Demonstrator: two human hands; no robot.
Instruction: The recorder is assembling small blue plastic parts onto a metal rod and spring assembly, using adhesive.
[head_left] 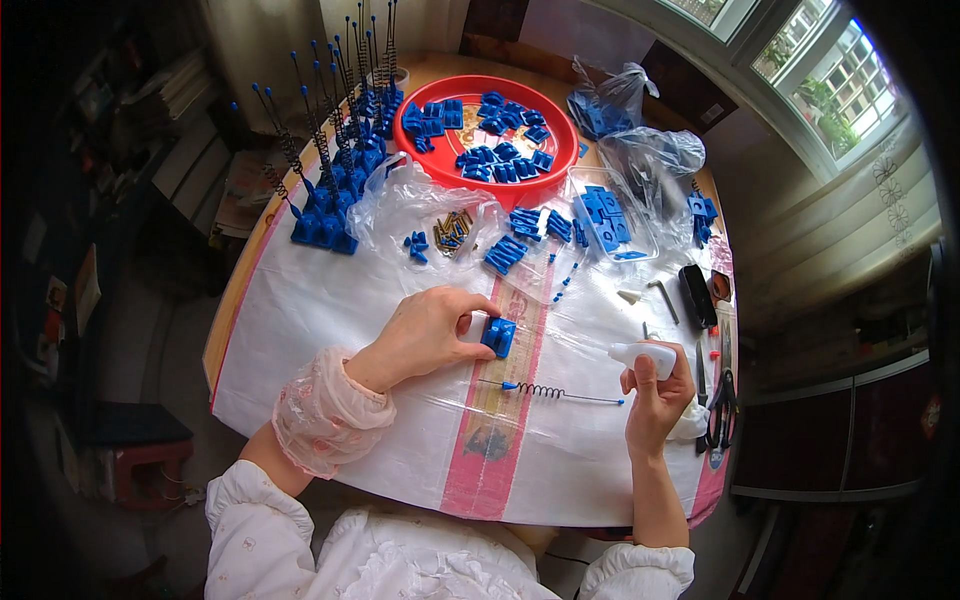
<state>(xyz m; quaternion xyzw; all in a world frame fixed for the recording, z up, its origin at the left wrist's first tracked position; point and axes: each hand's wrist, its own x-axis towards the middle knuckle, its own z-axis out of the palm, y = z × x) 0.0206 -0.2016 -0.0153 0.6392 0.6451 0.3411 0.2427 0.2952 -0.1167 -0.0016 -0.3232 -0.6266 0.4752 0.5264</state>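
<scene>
Between the thumb and fingers of my left hand [425, 335] is a small blue plastic block [499, 337], held just above or on the sheet near the middle of the table. My right hand [658, 385] grips a small white squeeze bottle [640, 354], its nozzle pointing left toward the block. In front of the block lies a black coil spring [545, 391] with a straight wire stem, a blue cone at its left part and a blue tip at its right end. Whether anything comes out of the nozzle cannot be made out.
A red round tray [568, 170] holds several groups of blue parts. To its left stand blue bases with upright springs [335, 190]. Plastic bags hold brass pieces [453, 231] and blue parts; a clear box [648, 250] sits nearby. Black scissors [721, 410] lie at the right edge.
</scene>
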